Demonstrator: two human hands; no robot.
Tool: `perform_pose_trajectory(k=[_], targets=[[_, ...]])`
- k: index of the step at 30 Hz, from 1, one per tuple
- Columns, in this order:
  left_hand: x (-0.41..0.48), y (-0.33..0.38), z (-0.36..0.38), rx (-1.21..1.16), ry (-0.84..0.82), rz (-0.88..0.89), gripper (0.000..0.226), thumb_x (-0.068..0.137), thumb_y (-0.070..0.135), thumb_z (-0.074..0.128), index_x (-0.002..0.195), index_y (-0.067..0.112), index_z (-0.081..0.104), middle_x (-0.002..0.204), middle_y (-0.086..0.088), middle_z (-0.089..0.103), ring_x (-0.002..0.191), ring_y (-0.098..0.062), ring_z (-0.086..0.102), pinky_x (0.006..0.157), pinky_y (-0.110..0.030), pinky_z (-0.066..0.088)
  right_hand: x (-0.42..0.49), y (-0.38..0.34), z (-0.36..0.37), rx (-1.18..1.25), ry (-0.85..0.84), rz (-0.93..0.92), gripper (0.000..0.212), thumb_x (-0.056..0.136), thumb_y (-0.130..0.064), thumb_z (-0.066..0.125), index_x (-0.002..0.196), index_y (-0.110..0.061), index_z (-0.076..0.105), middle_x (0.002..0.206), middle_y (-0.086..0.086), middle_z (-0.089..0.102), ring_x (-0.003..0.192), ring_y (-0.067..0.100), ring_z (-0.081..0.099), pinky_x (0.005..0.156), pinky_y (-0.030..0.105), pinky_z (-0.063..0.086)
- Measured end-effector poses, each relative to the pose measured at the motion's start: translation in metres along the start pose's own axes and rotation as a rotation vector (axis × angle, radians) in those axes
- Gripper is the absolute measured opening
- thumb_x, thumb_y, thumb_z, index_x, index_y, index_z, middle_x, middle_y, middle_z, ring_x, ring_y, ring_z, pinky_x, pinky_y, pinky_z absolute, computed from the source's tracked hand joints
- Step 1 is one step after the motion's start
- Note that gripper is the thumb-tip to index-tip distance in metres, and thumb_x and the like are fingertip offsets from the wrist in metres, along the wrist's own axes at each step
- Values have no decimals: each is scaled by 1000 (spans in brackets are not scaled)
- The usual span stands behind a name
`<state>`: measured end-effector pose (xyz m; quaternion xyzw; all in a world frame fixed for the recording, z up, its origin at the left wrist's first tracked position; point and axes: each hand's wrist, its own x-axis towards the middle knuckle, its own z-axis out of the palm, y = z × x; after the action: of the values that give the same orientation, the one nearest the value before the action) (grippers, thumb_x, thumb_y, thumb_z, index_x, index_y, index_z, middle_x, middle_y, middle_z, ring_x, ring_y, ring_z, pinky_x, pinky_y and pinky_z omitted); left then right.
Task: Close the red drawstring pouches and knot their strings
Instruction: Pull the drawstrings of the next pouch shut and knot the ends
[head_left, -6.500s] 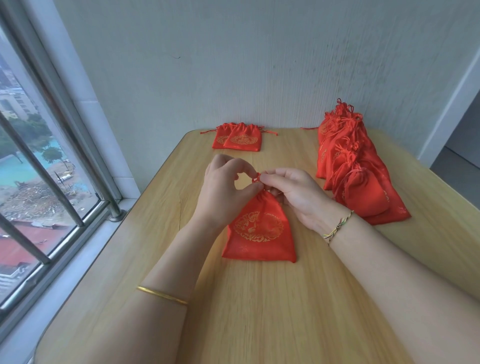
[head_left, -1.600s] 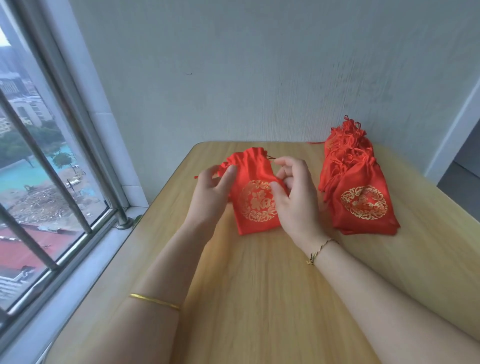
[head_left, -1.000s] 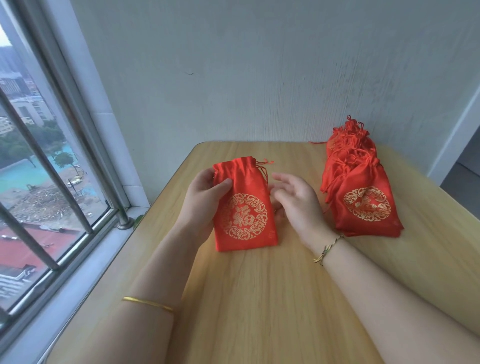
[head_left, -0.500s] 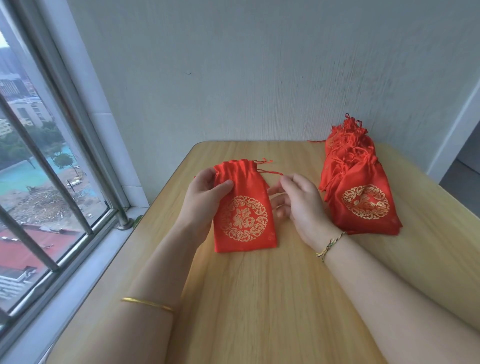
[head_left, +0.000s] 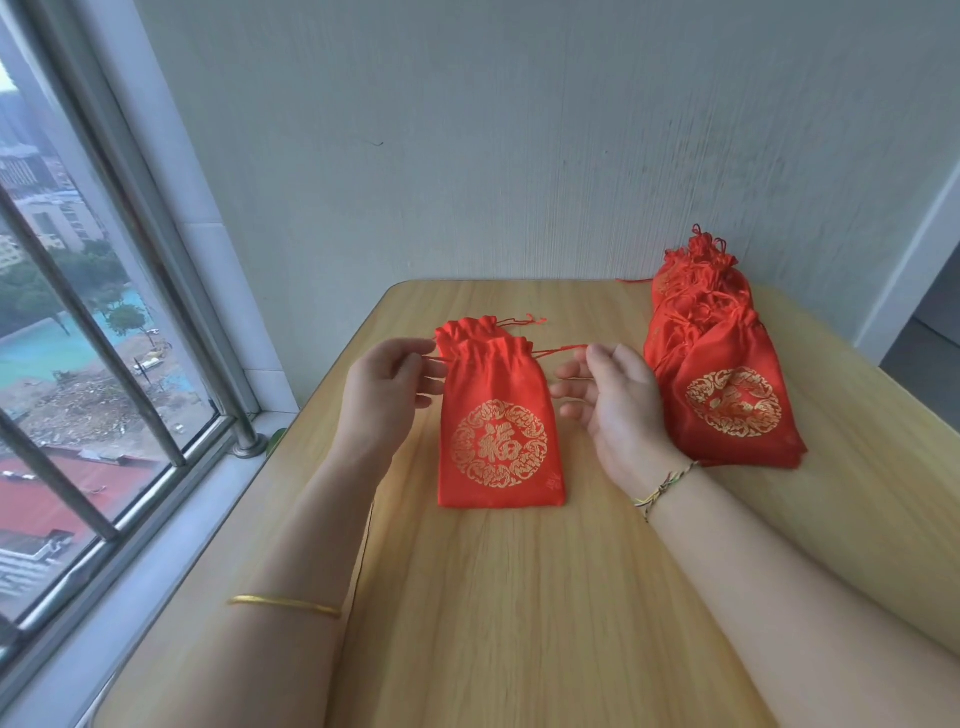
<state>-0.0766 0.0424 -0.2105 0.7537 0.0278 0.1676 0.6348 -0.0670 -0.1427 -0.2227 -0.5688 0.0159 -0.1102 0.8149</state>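
A red drawstring pouch with a gold round emblem lies flat on the wooden table, its mouth partly gathered. My left hand pinches the string at the pouch's left side. My right hand pinches the string that runs out to the right. Both strings are drawn taut sideways. A second red pouch peeks out just behind the first, with loose string ends.
A pile of several tied red pouches lies at the right, close to my right hand. A window with metal bars runs along the left. The wall stands behind the table's far edge.
My left hand let go of the pouch's corner and took its left string. My right hand caught the right string, and the mouth has started to gather.
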Motion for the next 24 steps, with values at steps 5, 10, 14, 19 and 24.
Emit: perform_pose_trajectory(k=[5,10,14,19,24], targets=[[1,-2,0,-36,15,-34,29,98,3,29,99,12,57,81,-6,68,66,-16,61,60,-25,47,0,0,-1,-3,7,8,20,99,-13,39,82,-11,49,71,8,56,46,8,58,39,18,42],[2,-2,-1,-56,40,-41,24,97,4,30,93,16,50,82,-6,70,65,-16,60,59,-25,47,1,-1,-2,24,14,18,20,98,-14,41,81,-11,51,69,8,56,44,7,56,38,17,42],[3,-4,-5,-36,52,-45,20,98,6,32,89,19,45,83,-6,71,65,-17,61,58,-27,45,0,-3,-2,70,14,35,20,98,-15,43,81,-9,51,67,8,55,41,6,54,38,17,41],[4,-7,-12,125,78,13,16,95,10,47,82,18,53,75,-2,70,62,-13,60,57,-26,43,1,-5,-4,102,19,49,23,97,-18,44,79,-9,53,64,7,55,41,7,52,38,17,40],[7,-9,-19,306,155,64,25,92,24,53,70,21,63,67,2,61,62,-12,51,66,-32,43,2,-8,-6,157,1,77,30,97,-24,45,74,-7,55,49,0,56,37,8,48,36,17,37]])
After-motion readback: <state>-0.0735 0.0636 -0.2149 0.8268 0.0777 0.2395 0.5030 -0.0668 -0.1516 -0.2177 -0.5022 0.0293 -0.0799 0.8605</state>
